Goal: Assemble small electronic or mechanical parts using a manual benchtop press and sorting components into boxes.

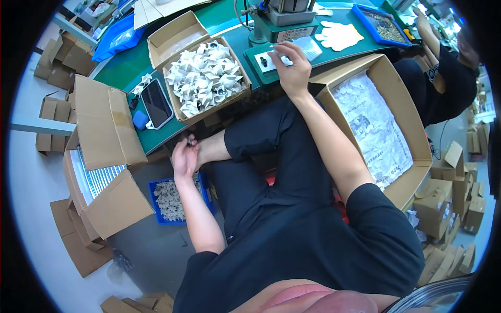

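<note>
My right hand [293, 69] reaches over the base of a green bench press [284, 27], its fingers bent loosely and apart, with nothing visible in them. Just left of its fingertips, a small black piece [263, 61] sits on the light plate of the press base. Beside that hand is a clear plastic sheet [308, 48]. My left hand [183, 159] is above my lower leg, below the table edge, its fingers curled round a small dark part [189, 141]. Nearest to it on the table, a cardboard box [245, 78] holds many white folded, pointed pieces [204, 75].
A phone [156, 103] and a blue case [140, 120] lie on the green table. A blue tray [152, 201] of grey bits stands on the floor. A large carton [412, 125] lined with white plastic is at my right. White gloves [338, 35] lie near another person [443, 73].
</note>
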Available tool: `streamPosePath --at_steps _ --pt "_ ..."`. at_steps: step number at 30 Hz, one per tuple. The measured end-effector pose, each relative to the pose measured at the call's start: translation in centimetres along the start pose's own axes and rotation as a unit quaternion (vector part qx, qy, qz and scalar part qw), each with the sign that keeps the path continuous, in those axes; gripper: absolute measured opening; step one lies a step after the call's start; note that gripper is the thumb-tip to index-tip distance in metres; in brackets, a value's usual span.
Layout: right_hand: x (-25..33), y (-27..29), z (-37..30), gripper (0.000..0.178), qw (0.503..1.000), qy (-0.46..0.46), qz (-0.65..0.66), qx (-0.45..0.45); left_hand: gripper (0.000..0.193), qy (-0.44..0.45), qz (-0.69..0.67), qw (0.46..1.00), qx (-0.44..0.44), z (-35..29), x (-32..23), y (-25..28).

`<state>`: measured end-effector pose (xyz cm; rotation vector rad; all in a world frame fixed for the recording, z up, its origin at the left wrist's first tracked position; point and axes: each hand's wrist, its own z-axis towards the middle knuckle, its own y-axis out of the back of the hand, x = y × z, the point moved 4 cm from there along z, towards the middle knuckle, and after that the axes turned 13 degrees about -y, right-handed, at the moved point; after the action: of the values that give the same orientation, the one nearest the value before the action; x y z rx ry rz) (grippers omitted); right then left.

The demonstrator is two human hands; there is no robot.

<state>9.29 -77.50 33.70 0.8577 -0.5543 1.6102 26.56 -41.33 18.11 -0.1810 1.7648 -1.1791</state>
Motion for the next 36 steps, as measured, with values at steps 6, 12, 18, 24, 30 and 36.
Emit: streamPosePath --at_steps 6,12,18,24,30,36 --pt "3.9 -0.8 -3.3 0.026 0.985 0.162 0.006 0.053 0.027 -0.022 0.054 0.997 -0.052 -4.5 -0.3 0.6" --pt "8.0 -9.7 1.2 0.033 0.976 0.01 0.016 0.215 0.033 -0.021 0.092 0.993 -0.064 -4.5 0.8 0.6" --pt "5.4 -12.3 1.6 0.04 0.961 0.145 -0.109 0.208 0.033 -0.05 0.08 0.992 -0.079 -4.3 1.8 0.7" --pt "7.3 -1.5 -4.6 0.03 0.942 -0.01 -0.001 0.336 0.031 0.001 0.061 0.998 -0.01 -5.8 2.9 -5.9" --pt "6.6 3.3 -12.9 0.027 0.888 -0.118 0.06 0.441 0.036 0.103 0.126 0.974 0.157 -3.7 5.5 -14.6" --pt "7.3 5.1 -11.7 0.027 0.866 -0.171 0.069 0.465 0.042 0.128 0.173 0.956 0.198 -3.7 6.2 -17.4"
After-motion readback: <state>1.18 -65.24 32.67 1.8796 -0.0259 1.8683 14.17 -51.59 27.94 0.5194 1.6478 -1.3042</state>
